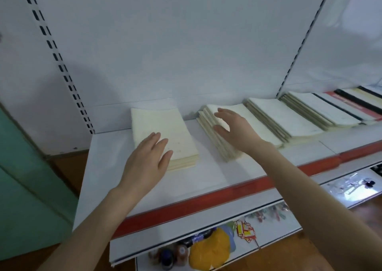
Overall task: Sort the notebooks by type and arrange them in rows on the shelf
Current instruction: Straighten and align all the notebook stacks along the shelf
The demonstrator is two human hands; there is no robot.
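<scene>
Judging by the white metal shelf, approx. half is done: cream paper notebook stacks are rowed far right; left stack is touched by flat, spread left hand; askew middle stack w/ wide, empty right hand over it.

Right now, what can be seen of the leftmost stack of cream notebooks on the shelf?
The leftmost stack is a low pile of thin cream notebooks with plain, faintly speckled covers that look like paper. It lies flat on the white shelf, angled slightly and apart from the next stack. The left hand lies open over its near left corner, fingers spread.
</scene>
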